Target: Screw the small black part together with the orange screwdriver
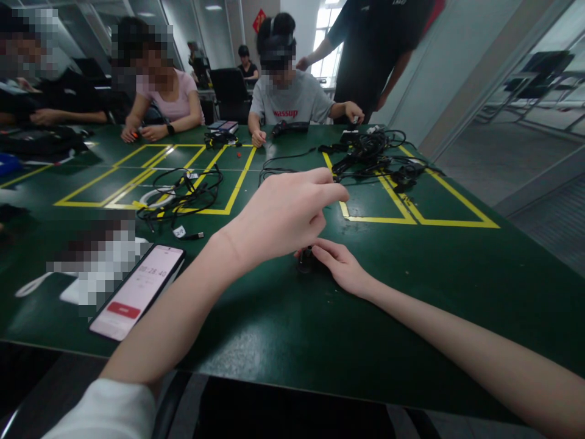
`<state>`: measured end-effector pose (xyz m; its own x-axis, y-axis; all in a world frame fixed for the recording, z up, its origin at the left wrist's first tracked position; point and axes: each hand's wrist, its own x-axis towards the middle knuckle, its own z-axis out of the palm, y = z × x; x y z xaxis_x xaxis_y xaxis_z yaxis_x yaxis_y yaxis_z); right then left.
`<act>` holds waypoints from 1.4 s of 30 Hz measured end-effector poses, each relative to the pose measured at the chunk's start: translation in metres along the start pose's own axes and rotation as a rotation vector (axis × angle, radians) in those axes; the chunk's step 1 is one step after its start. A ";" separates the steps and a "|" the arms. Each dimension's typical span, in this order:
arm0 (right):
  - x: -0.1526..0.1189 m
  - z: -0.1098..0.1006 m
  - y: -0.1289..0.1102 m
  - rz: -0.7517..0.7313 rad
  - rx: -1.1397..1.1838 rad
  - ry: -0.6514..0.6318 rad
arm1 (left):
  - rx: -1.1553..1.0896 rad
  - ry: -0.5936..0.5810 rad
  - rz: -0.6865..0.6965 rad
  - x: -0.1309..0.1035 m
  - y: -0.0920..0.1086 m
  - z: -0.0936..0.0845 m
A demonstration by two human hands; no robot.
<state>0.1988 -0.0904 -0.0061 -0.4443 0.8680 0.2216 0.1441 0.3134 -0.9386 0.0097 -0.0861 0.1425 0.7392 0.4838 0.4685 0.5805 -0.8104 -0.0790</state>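
Note:
My left hand (289,210) is raised over the table in front of me, its fingers curled together in a pinch. Whatever it may hold is hidden behind the fingers. Just below it, my right hand (343,268) rests low on the green tabletop. Its thumb and fingers close on a small dark cylindrical piece (304,261), which stands on the table and is partly covered by my left hand. The piece is too dark and small to name more exactly.
A phone (137,292) showing a timer lies left of my left forearm. Coiled black cables (196,189) lie beyond it, and a larger cable heap (375,152) at the back right. Yellow tape (379,220) marks the table. Several people sit or stand around it.

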 end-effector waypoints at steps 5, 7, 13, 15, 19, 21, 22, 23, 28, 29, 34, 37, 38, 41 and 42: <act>0.000 -0.001 -0.001 -0.005 0.007 -0.009 | 0.057 0.019 -0.026 0.000 0.001 0.002; -0.001 0.000 -0.001 -0.003 0.020 -0.020 | 0.045 0.008 -0.026 0.000 0.002 0.001; -0.002 0.004 0.001 -0.024 0.036 -0.020 | 0.017 -0.034 0.013 0.002 0.002 -0.002; -0.003 0.004 0.001 -0.033 0.012 -0.009 | 0.016 -0.032 0.016 0.002 0.001 -0.002; -0.003 0.005 -0.001 -0.022 -0.010 0.002 | 0.024 -0.032 -0.005 0.001 0.001 -0.001; -0.003 0.005 -0.002 -0.013 -0.014 0.006 | 0.031 -0.028 -0.015 0.000 0.001 -0.001; -0.003 0.005 -0.003 -0.009 -0.014 0.008 | 0.033 -0.028 -0.017 0.000 0.001 -0.001; -0.003 0.005 -0.003 -0.005 -0.013 0.011 | 0.032 -0.029 -0.018 0.000 0.001 -0.001; -0.004 0.006 -0.004 0.007 -0.008 0.025 | 0.035 -0.044 -0.032 0.001 0.001 -0.001; -0.004 0.007 -0.004 0.008 -0.008 0.026 | 0.036 -0.049 -0.038 0.001 0.001 -0.001; -0.004 0.007 -0.004 0.007 -0.016 0.026 | 0.023 -0.024 -0.040 0.001 0.000 0.000; -0.004 0.007 -0.003 -0.002 -0.025 0.029 | 0.003 0.009 -0.037 0.001 -0.002 0.001; -0.004 0.007 -0.002 -0.003 -0.026 0.030 | -0.004 0.014 -0.036 0.001 -0.002 0.001; -0.004 0.007 -0.001 -0.007 -0.019 0.039 | -0.023 0.002 -0.015 0.001 -0.001 -0.001; -0.004 0.007 0.000 -0.011 -0.015 0.041 | -0.027 -0.010 0.000 0.001 -0.001 -0.002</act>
<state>0.1947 -0.0966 -0.0088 -0.4091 0.8796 0.2426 0.1533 0.3284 -0.9320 0.0095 -0.0851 0.1445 0.7428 0.4866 0.4598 0.5710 -0.8191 -0.0557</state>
